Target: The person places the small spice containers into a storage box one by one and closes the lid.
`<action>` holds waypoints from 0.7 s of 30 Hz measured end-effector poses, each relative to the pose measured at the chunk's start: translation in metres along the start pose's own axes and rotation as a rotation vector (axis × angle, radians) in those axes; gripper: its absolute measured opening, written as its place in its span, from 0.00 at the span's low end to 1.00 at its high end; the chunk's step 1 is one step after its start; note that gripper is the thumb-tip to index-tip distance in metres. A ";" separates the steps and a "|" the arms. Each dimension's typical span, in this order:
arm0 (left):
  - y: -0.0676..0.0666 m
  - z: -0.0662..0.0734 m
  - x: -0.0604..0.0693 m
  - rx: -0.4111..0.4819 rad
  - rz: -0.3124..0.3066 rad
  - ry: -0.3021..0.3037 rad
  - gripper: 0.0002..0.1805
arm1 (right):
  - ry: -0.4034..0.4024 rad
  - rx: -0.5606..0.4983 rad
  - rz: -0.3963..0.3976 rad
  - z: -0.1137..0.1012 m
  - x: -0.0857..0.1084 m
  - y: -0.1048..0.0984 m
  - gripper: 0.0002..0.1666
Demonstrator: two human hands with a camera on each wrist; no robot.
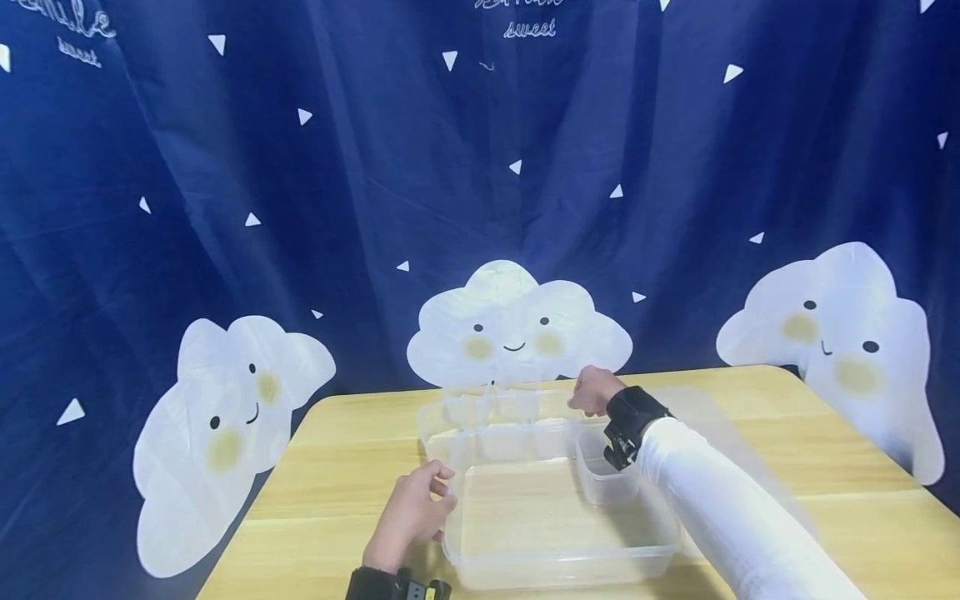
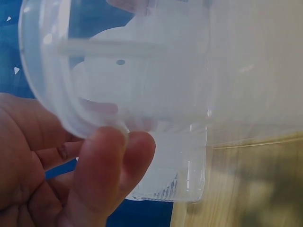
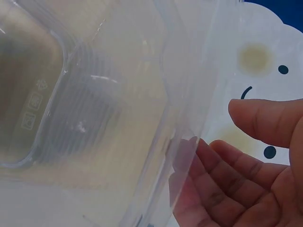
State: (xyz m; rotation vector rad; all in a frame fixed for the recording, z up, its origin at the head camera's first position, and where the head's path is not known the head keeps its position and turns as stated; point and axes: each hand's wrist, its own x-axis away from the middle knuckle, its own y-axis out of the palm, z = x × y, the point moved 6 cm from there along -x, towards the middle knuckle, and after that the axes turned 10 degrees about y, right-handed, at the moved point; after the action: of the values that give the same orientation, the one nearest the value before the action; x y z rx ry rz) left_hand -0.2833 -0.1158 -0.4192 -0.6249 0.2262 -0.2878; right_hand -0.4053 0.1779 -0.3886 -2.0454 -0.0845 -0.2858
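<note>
A large clear plastic box (image 1: 562,567) stands on the table in the head view. Its left rim lies between the digits of my left hand (image 1: 416,504), which pinches it; the left wrist view shows fingertips (image 2: 102,161) close up at the rim. Inside the box, at the right, sits a small clear container (image 1: 609,483). My right hand (image 1: 597,390) reaches past it to the far side. In the right wrist view, its fingers (image 3: 222,179) touch a translucent wall from outside, partly seen through the plastic, while the thumb stays apart.
Several clear compartments or small containers (image 1: 502,437) form a row toward the back; their walls overlap and are hard to separate. A flat translucent sheet or lid (image 1: 705,408) lies at the right on the wooden table (image 1: 337,467). Behind hangs a blue curtain (image 1: 360,167) with clouds.
</note>
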 end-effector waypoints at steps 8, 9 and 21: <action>-0.001 0.000 0.000 0.001 -0.001 0.012 0.19 | 0.003 0.061 0.025 0.000 -0.006 0.004 0.12; -0.001 0.000 0.000 0.003 -0.002 0.012 0.19 | 0.000 0.071 0.029 0.000 -0.006 0.004 0.15; -0.002 0.000 0.000 0.001 -0.002 0.010 0.19 | -0.067 0.111 0.086 0.003 -0.013 0.009 0.22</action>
State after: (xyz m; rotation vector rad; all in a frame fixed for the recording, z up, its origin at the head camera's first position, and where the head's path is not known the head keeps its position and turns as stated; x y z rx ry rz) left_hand -0.2837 -0.1170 -0.4184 -0.6229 0.2352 -0.2934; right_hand -0.4157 0.1774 -0.4011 -1.9431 -0.0523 -0.1555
